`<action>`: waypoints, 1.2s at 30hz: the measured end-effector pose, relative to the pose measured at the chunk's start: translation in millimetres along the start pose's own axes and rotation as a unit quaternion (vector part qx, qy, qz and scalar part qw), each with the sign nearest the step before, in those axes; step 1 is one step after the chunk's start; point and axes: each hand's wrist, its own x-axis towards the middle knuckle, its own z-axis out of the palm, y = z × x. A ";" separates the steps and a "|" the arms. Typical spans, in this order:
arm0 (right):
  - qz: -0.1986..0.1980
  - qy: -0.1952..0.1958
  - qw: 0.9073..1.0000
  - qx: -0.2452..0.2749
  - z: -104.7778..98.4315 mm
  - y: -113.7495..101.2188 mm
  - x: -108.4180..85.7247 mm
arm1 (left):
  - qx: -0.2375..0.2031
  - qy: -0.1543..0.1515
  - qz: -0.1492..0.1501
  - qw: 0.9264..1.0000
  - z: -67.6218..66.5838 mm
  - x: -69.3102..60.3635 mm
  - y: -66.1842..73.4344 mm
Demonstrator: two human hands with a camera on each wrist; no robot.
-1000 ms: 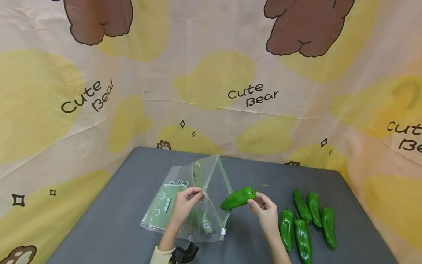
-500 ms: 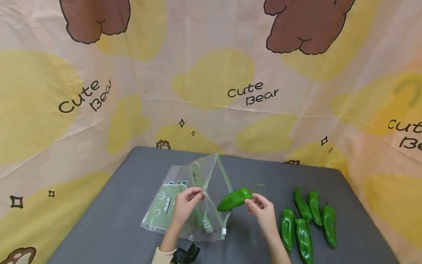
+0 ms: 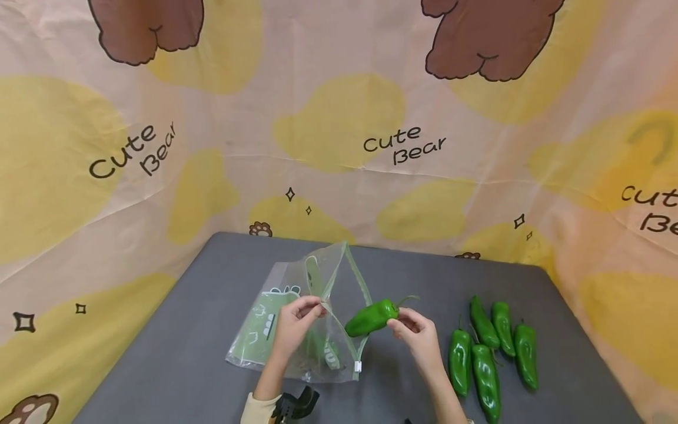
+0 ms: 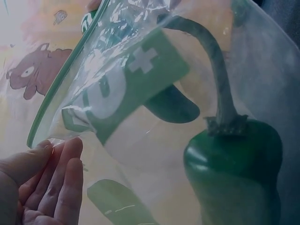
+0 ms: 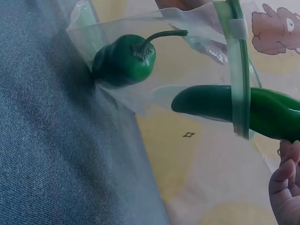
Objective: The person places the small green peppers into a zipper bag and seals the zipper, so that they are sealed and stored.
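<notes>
A clear zip bag (image 3: 313, 362) with green trim and print stands on the table, its mouth spread toward the right. My left hand (image 3: 293, 324) pinches the near rim of that mouth between thumb and fingers. Held by my right hand (image 3: 421, 341) near the stem end is a green pepper (image 3: 371, 318). In the right wrist view, the tip of this held pepper (image 5: 206, 102) is past the green rim, inside the mouth. Another green pepper (image 5: 124, 61) lies deeper in the bag, its curved stem showing through the plastic.
Several green peppers (image 3: 484, 377) lie grouped on the grey table (image 3: 175, 347), right of my right hand. A white slider (image 3: 358, 366) sits at the lower end of the bag's rim. Behind the table hangs a printed cloth (image 3: 328, 129).
My right hand has moved left with the pepper, carrying its tip into the bag's mouth. My left hand keeps its pinch on the rim. The head view has shifted slightly.
</notes>
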 end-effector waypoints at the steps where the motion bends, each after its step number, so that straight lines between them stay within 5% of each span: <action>1: 0.000 -0.001 1.000 0.000 0.3 -0.4 0.4 | -0.002 -0.001 0.003 1.000 0.3 0.3 0.5; 7: 0.020 -0.007 1.000 -0.008 1.0 -3.0 0.0 | 0.002 -0.001 0.043 0.999 4.6 -1.0 16.7; 27: 0.021 -0.057 0.998 0.004 7.7 -2.6 -2.5 | 0.019 0.016 0.026 0.999 1.3 -2.6 22.6; 36: -0.008 -0.062 0.998 -0.028 13.0 -26.3 -1.8 | 0.026 0.014 0.026 0.999 4.0 -3.6 28.6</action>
